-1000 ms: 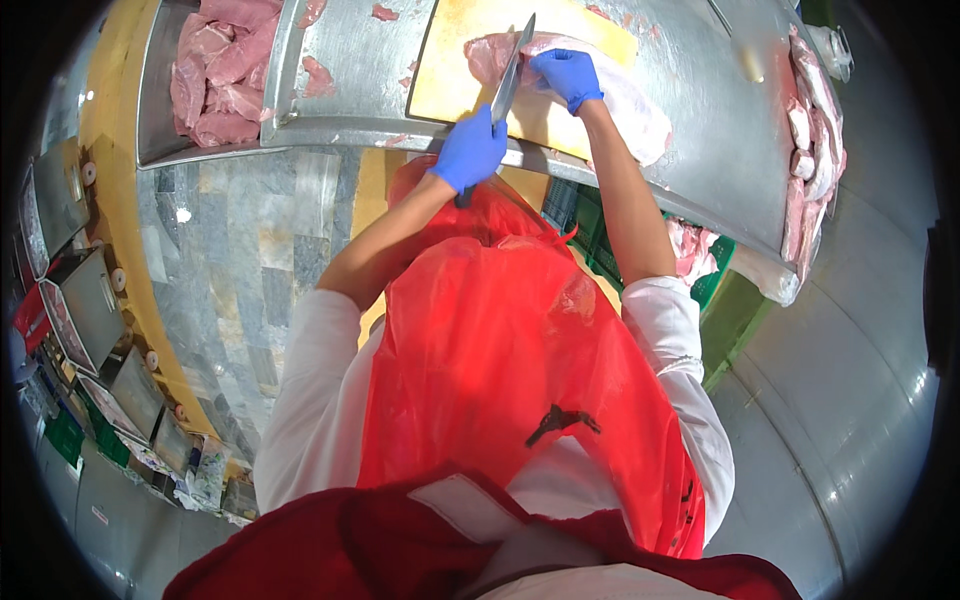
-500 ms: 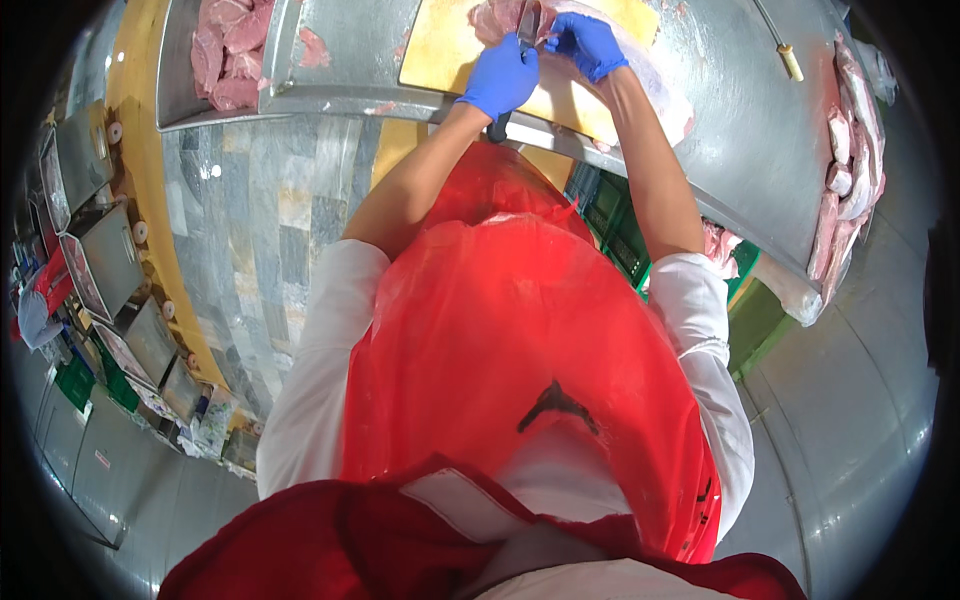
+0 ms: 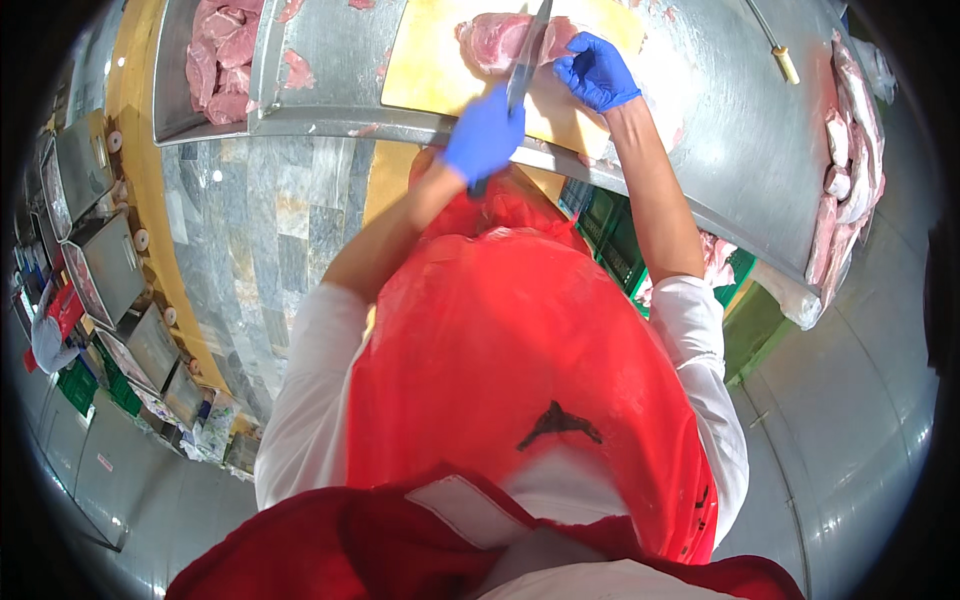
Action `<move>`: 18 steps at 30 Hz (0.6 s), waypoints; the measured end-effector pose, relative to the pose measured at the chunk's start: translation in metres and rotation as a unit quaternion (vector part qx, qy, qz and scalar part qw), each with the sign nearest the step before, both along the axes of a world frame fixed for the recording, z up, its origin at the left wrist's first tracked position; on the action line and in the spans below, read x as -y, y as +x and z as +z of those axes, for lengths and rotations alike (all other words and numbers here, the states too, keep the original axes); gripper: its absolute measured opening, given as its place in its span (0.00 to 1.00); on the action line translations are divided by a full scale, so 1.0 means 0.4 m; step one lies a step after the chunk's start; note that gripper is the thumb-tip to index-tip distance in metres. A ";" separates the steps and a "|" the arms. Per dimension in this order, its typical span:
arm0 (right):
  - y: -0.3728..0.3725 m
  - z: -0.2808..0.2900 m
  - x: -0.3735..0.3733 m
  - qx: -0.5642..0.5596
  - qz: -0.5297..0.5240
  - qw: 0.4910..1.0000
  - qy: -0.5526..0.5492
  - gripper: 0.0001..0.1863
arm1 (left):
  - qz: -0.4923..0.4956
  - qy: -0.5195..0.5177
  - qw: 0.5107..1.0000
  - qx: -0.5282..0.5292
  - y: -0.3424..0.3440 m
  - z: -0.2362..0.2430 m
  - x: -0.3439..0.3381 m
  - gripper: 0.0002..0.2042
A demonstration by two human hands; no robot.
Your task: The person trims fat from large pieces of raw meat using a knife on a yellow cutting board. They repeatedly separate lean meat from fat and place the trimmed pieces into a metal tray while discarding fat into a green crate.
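My left hand [image 3: 485,137], in a blue glove, is closed around the handle of a knife [image 3: 525,65]. The long blade points away from me and crosses over a pink piece of meat [image 3: 495,42], which lies on a yellow cutting board [image 3: 425,65]. My left hand is blurred by motion. At the right end of the meat is my right hand [image 3: 603,75], also gloved in blue, its fingers curled in toward the thumb. Whatever lies between those fingertips, if anything, is hidden.
The board rests on a metal table [image 3: 715,120]. Cut meat [image 3: 225,60] fills a metal tray at the left. A tool with a pale handle [image 3: 787,66] lies at the far right, near long meat strips [image 3: 848,180] along the edge. Green crates [image 3: 605,225] stand below.
My left hand has drawn the knife back toward me and slightly left, so more blade shows. My right hand has shifted slightly right and nearer me. More of the pink meat is visible.
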State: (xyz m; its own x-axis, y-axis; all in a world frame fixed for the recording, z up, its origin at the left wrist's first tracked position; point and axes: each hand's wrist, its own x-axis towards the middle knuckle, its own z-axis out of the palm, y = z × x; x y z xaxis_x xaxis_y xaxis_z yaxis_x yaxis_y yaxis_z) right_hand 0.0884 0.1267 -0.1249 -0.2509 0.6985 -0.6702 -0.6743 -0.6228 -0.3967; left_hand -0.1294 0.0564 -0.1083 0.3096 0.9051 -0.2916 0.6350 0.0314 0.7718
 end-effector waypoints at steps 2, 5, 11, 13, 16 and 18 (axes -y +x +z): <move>-0.016 0.000 0.003 -0.051 0.015 0.999 -0.011 0.06 | 0.010 -0.063 0.998 0.002 0.045 0.023 -0.108 0.14; -0.002 0.005 0.040 -0.101 -0.012 0.995 0.004 0.06 | -0.007 0.065 0.997 0.027 0.021 -0.027 -0.010 0.15; 0.020 -0.002 0.058 -0.198 -0.049 0.978 -0.043 0.06 | 0.001 -0.055 0.998 -0.015 0.066 0.019 -0.097 0.15; 0.051 -0.007 0.054 -0.236 -0.057 0.970 -0.023 0.06 | -0.014 -0.016 1.000 0.023 0.052 0.001 -0.040 0.16; 0.077 0.040 0.048 -0.152 -0.051 0.986 -0.037 0.06 | -0.042 -0.058 0.997 0.032 0.014 0.008 0.049 0.15; 0.087 0.039 0.032 -0.192 -0.028 0.979 -0.053 0.06 | -0.020 -0.006 0.998 0.063 0.069 -0.042 -0.039 0.15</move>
